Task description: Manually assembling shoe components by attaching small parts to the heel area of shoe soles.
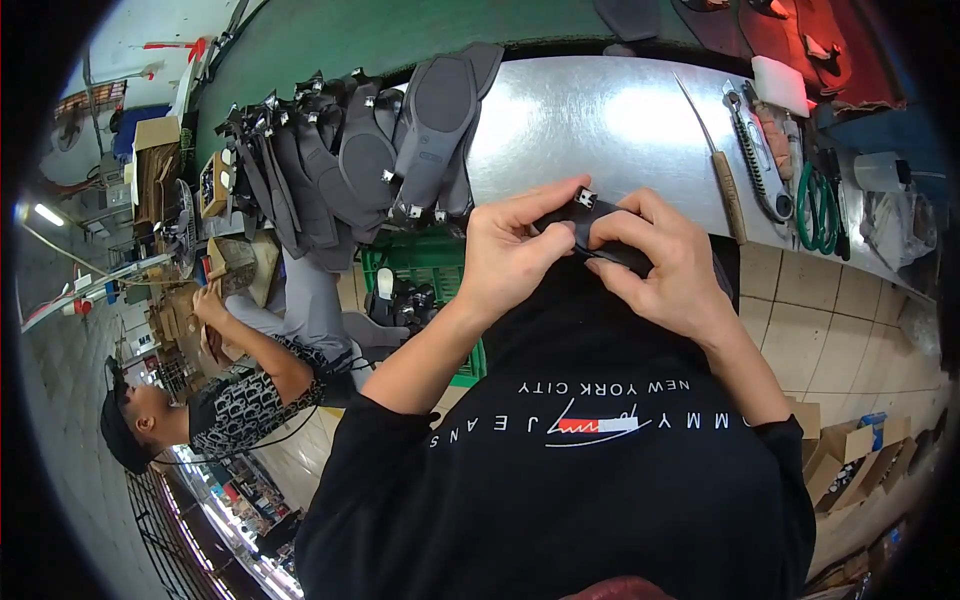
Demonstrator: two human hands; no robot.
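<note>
In front of my chest, at the near edge of the metal tabletop, both hands hold one dark, bendable strap-like piece (622,252). A shiny metal clip (585,199) sticks up from it between my fingers. My left hand (515,245) pinches the piece beside the clip with thumb and forefinger. My right hand (665,255) curls its fingers around the other part, which bends under them. Much of the piece is covered by my fingers. Nearest to my left hand lies a pile of flat dark grey pieces (435,95) with metal clips at their ends.
The metal tabletop (560,110) carries an awl (728,190), a utility knife (758,155) and green-handled scissors (818,215) at right. A green crate (465,260) with dark parts stands below the pile. At left a co-worker (240,390) sits handling something. Cardboard boxes (850,455) stand at lower right.
</note>
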